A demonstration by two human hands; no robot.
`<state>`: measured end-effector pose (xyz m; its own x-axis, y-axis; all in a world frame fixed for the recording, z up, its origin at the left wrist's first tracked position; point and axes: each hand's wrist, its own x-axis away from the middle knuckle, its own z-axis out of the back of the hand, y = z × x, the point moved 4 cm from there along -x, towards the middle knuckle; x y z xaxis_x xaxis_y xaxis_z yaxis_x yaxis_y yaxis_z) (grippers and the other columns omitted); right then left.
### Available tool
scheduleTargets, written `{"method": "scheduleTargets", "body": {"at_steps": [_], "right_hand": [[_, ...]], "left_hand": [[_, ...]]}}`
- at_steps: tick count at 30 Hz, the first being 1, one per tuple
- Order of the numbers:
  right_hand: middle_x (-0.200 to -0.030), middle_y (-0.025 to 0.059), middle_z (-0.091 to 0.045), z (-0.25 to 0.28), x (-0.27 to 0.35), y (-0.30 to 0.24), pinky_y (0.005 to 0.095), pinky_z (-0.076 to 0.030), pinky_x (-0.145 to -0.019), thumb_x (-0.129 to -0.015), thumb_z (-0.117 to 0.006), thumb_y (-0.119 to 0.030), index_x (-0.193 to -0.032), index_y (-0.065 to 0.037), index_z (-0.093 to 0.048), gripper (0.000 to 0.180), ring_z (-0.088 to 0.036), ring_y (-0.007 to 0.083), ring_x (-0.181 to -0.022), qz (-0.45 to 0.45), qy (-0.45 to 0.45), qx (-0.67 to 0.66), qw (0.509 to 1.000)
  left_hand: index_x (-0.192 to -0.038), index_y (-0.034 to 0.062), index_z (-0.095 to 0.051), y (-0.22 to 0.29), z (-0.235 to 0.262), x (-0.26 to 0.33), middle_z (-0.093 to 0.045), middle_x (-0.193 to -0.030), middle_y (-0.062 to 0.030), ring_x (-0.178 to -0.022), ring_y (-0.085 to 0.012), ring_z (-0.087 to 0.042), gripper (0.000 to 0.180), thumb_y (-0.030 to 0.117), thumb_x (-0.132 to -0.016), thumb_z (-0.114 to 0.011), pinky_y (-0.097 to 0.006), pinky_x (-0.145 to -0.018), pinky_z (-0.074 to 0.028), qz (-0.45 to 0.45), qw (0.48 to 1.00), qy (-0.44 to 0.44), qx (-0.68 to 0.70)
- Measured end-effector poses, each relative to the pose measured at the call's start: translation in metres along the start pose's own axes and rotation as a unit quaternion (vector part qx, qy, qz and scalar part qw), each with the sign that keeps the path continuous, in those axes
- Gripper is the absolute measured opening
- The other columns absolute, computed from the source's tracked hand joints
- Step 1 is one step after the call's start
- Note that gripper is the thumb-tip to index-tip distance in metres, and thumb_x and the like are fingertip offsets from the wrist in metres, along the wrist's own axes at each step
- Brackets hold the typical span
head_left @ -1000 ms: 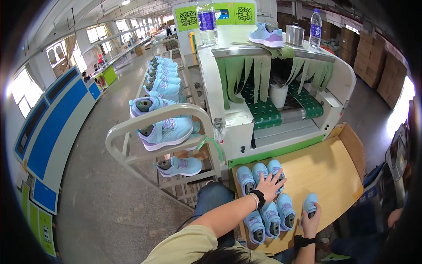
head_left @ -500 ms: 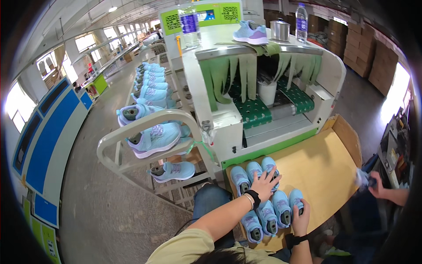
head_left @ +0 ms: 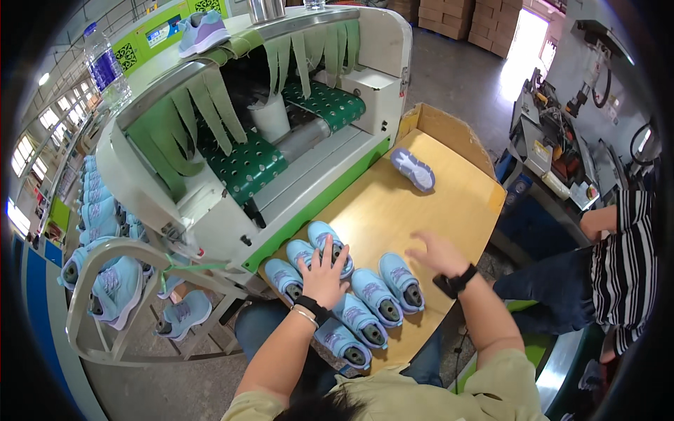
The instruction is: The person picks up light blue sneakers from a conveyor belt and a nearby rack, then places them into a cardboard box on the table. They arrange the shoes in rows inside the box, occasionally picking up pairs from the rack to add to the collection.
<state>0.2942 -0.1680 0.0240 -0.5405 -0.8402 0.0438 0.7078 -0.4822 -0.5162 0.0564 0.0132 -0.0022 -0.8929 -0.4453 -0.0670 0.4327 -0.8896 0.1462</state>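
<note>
Light blue sneakers with dark inserts in their openings stand in two rows on a tan board. My left hand (head_left: 323,279) rests with spread fingers over the back row, touching a sneaker (head_left: 300,254) there. Partly under that hand are the nearby shoes of both rows. To the right of the front row's end sneaker (head_left: 401,279), my right hand (head_left: 441,254) hovers with fingers apart and nothing in it. Farther back on the board, a single sneaker (head_left: 413,170) lies tipped over, its pale lavender sole showing.
A white machine with green strip curtains (head_left: 203,112) and a perforated green belt (head_left: 246,168) stands behind the board (head_left: 449,210). At left is a metal rack (head_left: 88,281) of sneakers. A co-worker in a striped shirt (head_left: 625,274) stands at right beside a tool bench (head_left: 544,151).
The view has swung to the right. My right hand has come off the end sneaker and moved aside. The shoe in the co-worker's hand at the board's edge now appears to lie on the board.
</note>
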Motion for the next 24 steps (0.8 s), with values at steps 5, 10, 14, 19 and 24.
{"method": "scheduleTargets", "body": {"at_steps": [5, 10, 14, 19, 24], "right_hand": [[-0.134, 0.0237, -0.064, 0.042, -0.149, 0.043, 0.0458, -0.044, -0.111, -0.091, -0.075, -0.046, -0.138, 0.000, -0.059, 0.068, -0.059, 0.0401, -0.127, -0.031, 0.141, 0.066, 0.987], [-0.126, 0.0244, -0.068, -0.005, -0.191, 0.163, 0.0449, -0.048, -0.102, -0.090, -0.080, -0.041, -0.135, 0.000, -0.060, 0.065, -0.062, 0.0418, -0.122, -0.162, 0.090, -0.258, 0.948], [-0.112, 0.0249, -0.070, -0.025, -0.131, 0.056, 0.0465, -0.051, -0.094, -0.091, -0.074, -0.028, -0.118, -0.002, -0.064, 0.039, -0.065, 0.0434, -0.107, -0.077, 0.073, -0.059, 0.993], [-0.118, 0.0228, -0.070, 0.017, -0.035, 0.087, 0.0483, -0.051, -0.097, -0.091, -0.068, -0.013, -0.124, -0.004, -0.065, 0.035, -0.063, 0.0441, -0.111, 0.057, 0.104, 0.145, 0.982], [-0.123, 0.0187, -0.070, 0.010, 0.039, 0.202, 0.0400, -0.048, -0.103, -0.104, -0.059, -0.024, -0.127, 0.001, -0.064, 0.034, -0.064, 0.0315, -0.118, -0.128, 0.252, -0.122, 0.951]], "left_hand": [[-0.158, 0.0282, -0.039, -0.001, 0.005, 0.000, -0.018, -0.171, -0.0176, -0.140, -0.0425, -0.044, 0.098, 0.038, -0.074, -0.087, -0.074, -0.110, -0.026, 0.009, 1.000, -0.014, 0.017], [-0.158, 0.0283, -0.038, 0.013, 0.005, -0.014, -0.020, -0.170, -0.0173, -0.140, -0.0426, -0.044, 0.098, 0.039, -0.074, -0.087, -0.074, -0.109, -0.026, -0.040, 0.999, -0.003, 0.035], [-0.160, 0.0261, -0.036, -0.006, 0.001, 0.002, -0.015, -0.171, -0.0184, -0.142, -0.0448, -0.039, 0.095, 0.041, -0.079, -0.083, -0.075, -0.112, -0.024, 0.012, 0.999, -0.039, 0.030], [-0.159, 0.0281, -0.038, -0.003, 0.003, 0.000, -0.018, -0.171, -0.0171, -0.141, -0.0429, -0.043, 0.097, 0.039, -0.075, -0.086, -0.074, -0.108, -0.028, 0.008, 1.000, -0.014, 0.018], [-0.159, 0.0268, -0.037, 0.004, 0.000, -0.005, -0.016, -0.172, -0.0167, -0.142, -0.0420, -0.040, 0.101, 0.039, -0.073, -0.088, -0.076, -0.108, -0.028, -0.001, 1.000, -0.021, 0.010]]}}
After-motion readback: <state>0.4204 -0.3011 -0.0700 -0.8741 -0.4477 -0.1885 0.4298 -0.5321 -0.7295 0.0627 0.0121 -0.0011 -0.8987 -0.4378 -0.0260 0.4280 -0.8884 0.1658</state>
